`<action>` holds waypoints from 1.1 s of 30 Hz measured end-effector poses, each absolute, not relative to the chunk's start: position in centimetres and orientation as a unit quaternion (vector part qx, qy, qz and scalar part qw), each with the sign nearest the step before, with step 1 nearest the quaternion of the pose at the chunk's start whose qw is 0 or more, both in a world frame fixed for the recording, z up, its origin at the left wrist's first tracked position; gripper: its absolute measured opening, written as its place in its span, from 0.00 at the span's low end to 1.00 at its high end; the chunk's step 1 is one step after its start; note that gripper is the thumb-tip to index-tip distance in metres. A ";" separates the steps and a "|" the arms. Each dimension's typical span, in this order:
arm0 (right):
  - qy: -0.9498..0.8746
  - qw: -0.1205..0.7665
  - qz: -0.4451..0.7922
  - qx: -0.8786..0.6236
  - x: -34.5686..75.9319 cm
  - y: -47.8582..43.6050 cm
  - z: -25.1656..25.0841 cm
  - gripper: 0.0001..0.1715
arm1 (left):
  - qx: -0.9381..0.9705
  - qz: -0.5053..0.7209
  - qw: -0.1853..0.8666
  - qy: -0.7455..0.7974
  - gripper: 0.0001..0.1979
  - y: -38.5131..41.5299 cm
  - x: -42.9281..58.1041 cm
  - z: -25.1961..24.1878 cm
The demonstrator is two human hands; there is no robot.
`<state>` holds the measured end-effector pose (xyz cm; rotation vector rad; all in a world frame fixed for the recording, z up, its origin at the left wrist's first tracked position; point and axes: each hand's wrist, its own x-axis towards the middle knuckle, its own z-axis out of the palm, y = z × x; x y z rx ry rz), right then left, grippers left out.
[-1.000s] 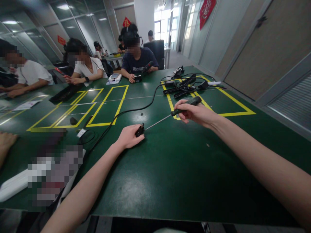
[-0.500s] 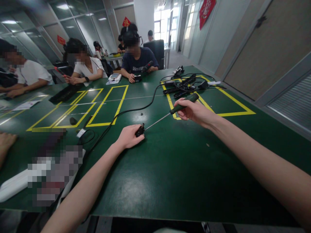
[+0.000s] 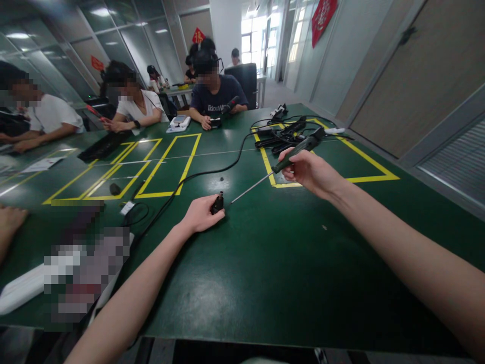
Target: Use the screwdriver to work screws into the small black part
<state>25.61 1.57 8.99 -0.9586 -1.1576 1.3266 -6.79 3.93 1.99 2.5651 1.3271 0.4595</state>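
Note:
My left hand (image 3: 202, 214) rests on the green table and is closed around a small black part (image 3: 217, 205) with a short metallic stub pointing up. What exactly this part is, I cannot make out. In my right hand (image 3: 308, 169) is a screwdriver (image 3: 293, 155) with a dark green handle, its long thin shaft slanting down to the left. The screwdriver's tip lies a little to the right of the black part, with a small gap between them.
A tangle of black cables and parts (image 3: 288, 135) lies at the back right inside yellow tape (image 3: 373, 178). One long black cable (image 3: 204, 173) crosses the table beyond my left hand. A pixelated object (image 3: 91, 273) lies at the left. Across the table a person (image 3: 217, 96) holds tools.
The screwdriver has drawn back to the right, so its tip has come away from the black part. My right hand moved slightly right. My left hand stays nearly still.

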 end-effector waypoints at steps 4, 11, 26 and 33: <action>-0.484 0.540 0.559 -0.401 25.7 1.7 8.8 0.09 | 0.850 0.163 0.113 0.488 0.11 4.3 -7.3 2.4; -0.475 0.538 0.569 -0.402 25.5 1.9 8.6 0.10 | 0.723 0.203 0.035 0.659 0.14 6.4 -10.9 4.1; -0.453 0.535 0.578 -0.417 25.3 2.1 8.0 0.12 | 0.538 0.155 0.030 0.828 0.25 8.5 -16.3 4.3; -0.446 0.532 0.578 -0.428 25.5 2.4 7.7 0.15 | 0.530 0.253 -0.030 0.808 0.39 7.9 -15.3 4.5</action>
